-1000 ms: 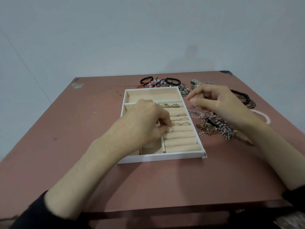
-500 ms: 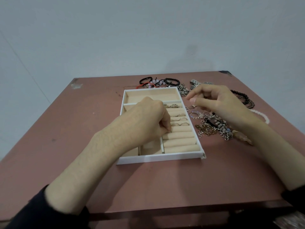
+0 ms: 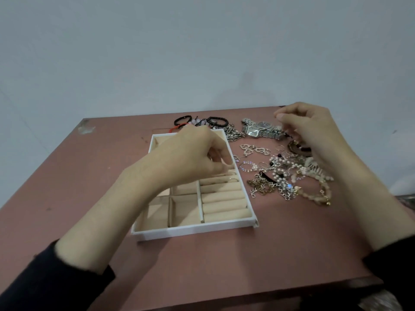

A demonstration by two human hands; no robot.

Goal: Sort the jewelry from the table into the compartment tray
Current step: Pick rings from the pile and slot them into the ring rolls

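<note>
The white compartment tray (image 3: pixel 193 231) with beige lining lies in the middle of the table. Its right side holds padded ring rolls (image 3: pixel 224 198), and one thin ring (image 3: pixel 233 180) sits in a slot. My left hand (image 3: pixel 190 158) reaches over the tray's far half, thumb and fingers pinched on a small ring at the upper rolls. It hides the far compartments. My right hand (image 3: pixel 314 131) hovers above the jewelry pile (image 3: pixel 280 176) right of the tray, fingertips pinched; whether it holds anything cannot be told.
A silver watch (image 3: pixel 258 129) lies beyond the pile, under my right fingertips. Black and red bracelets (image 3: pixel 202 121) lie behind the tray near the table's far edge. The table (image 3: pixel 78 176) is reddish-brown, against a pale wall.
My left hand has slid from the middle ring rolls toward the far ones. My right hand has drifted right and away from the tray, over the watch. The view has tilted.
</note>
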